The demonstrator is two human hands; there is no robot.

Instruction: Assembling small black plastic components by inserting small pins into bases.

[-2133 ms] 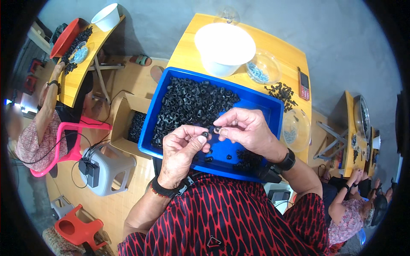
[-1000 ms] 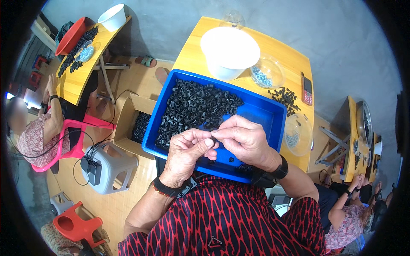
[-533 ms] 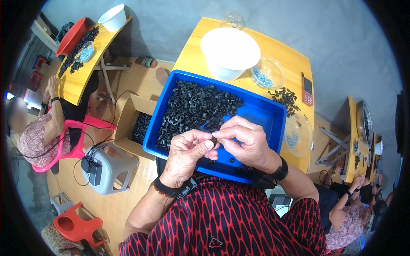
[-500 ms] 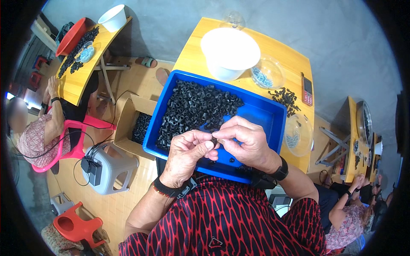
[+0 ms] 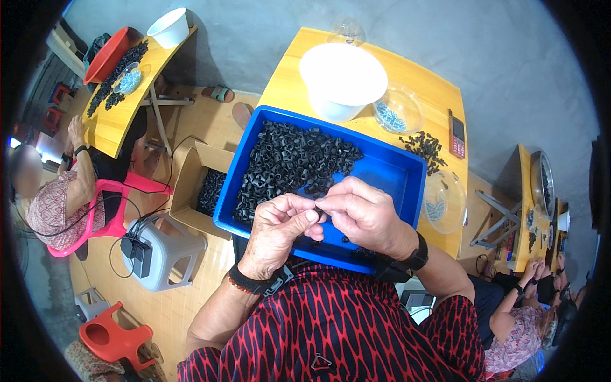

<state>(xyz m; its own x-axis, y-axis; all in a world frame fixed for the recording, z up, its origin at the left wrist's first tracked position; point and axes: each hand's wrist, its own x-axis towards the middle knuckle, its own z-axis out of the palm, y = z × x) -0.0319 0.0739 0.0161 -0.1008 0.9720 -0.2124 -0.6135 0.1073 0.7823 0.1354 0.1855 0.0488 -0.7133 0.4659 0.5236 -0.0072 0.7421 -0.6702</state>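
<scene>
A yellow table (image 5: 439, 102) on wood flooring carries a blue tray (image 5: 388, 169). At six o'clock above it, I see my left hand (image 5: 277, 232) and right hand (image 5: 363, 213) pinching one small black part (image 5: 317, 209) between closed fingertips.

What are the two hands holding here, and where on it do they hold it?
A small black part is pinched between the fingertips of the left hand and right hand, above the blue tray. Which end each grips cannot be told.
</scene>
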